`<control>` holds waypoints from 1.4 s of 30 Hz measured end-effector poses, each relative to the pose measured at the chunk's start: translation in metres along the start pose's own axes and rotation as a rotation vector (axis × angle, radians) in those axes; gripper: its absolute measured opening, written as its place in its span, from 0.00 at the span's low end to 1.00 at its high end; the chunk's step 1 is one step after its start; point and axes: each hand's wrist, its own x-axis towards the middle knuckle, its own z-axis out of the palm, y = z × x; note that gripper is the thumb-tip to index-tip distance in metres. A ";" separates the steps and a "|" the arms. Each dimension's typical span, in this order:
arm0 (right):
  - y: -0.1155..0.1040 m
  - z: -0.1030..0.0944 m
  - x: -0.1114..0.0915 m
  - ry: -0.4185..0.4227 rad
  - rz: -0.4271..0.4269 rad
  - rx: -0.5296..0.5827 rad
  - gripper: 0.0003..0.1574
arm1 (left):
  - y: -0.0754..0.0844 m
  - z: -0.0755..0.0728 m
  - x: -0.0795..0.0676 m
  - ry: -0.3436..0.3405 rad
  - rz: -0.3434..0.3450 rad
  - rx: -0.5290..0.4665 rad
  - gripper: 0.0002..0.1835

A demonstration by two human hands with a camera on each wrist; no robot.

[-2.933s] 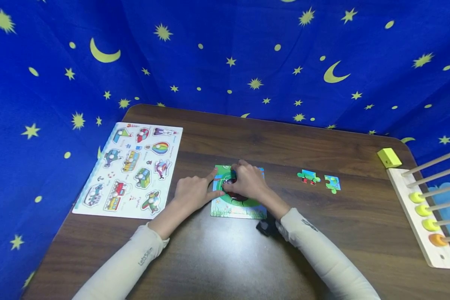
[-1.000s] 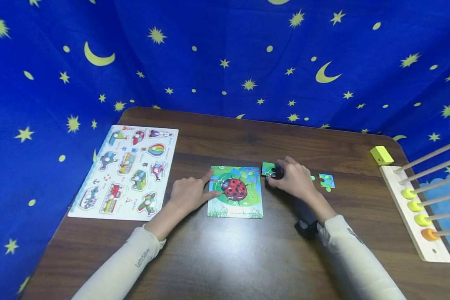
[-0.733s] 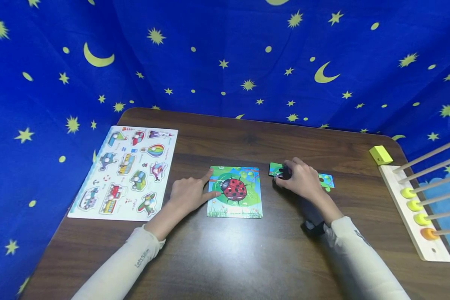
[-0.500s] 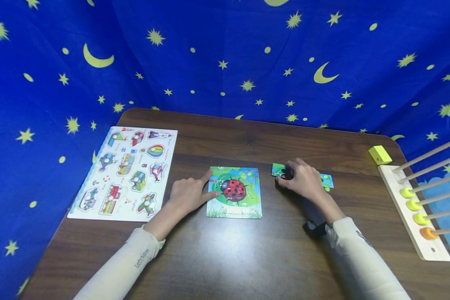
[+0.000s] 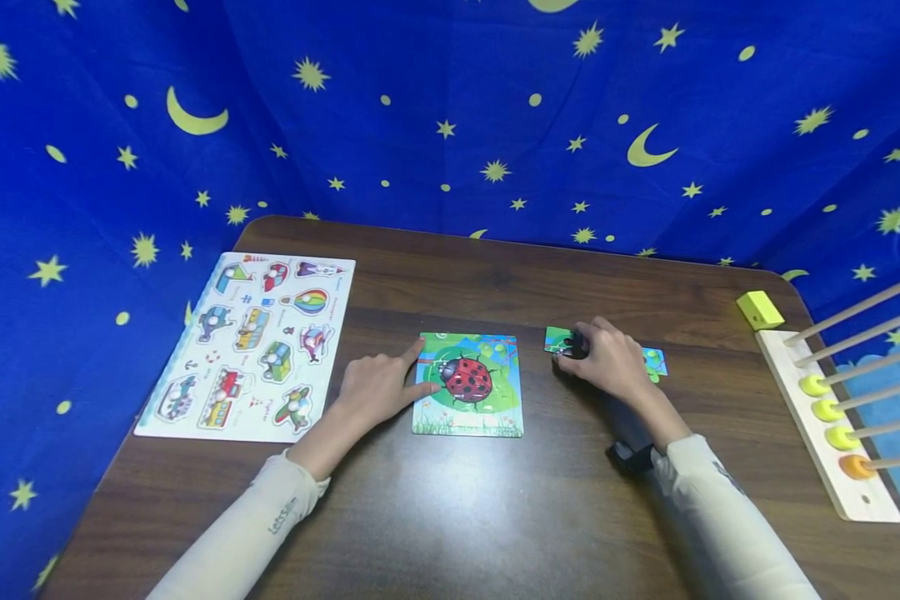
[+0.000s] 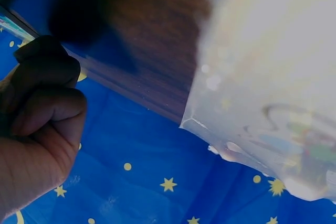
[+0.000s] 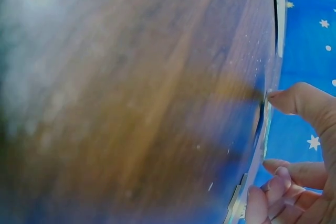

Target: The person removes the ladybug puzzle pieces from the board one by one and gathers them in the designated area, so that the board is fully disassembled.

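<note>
L hand (image 5: 378, 387), thumb & index straight, touches ladybird puzzle (image 5: 471, 382) mid-table; R hand (image 5: 611, 360) pinches green pc. (image 5: 557, 338) near blue-green pc. (image 5: 655, 361); prob. setting pcs. aside. Next likely calls for gentle release.

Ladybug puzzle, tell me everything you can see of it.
The ladybug puzzle is a squarish, shiny panel lying flat on the wood-look table. It pictures a red, black-spotted ladybug, dark head toward the left, on a green circle, with grass along the near edge. The left hand touches its left side with thumb and forefinger. Its exact material is unclear.
</note>
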 end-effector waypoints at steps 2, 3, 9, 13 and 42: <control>0.000 0.000 0.000 -0.006 0.002 0.003 0.41 | 0.000 0.000 0.000 -0.002 0.001 -0.002 0.47; 0.000 0.000 0.000 -0.011 0.003 0.006 0.41 | 0.001 -0.001 0.000 -0.003 0.002 -0.003 0.47; 0.002 0.001 -0.001 -0.033 0.004 0.022 0.41 | 0.002 -0.001 0.000 0.000 0.007 0.004 0.47; 0.001 0.002 -0.003 -0.021 -0.011 0.051 0.39 | 0.002 -0.002 0.000 0.001 0.016 0.011 0.47; -0.070 0.019 -0.025 -0.091 -0.308 0.156 0.30 | 0.082 0.014 -0.020 0.094 0.122 0.199 0.48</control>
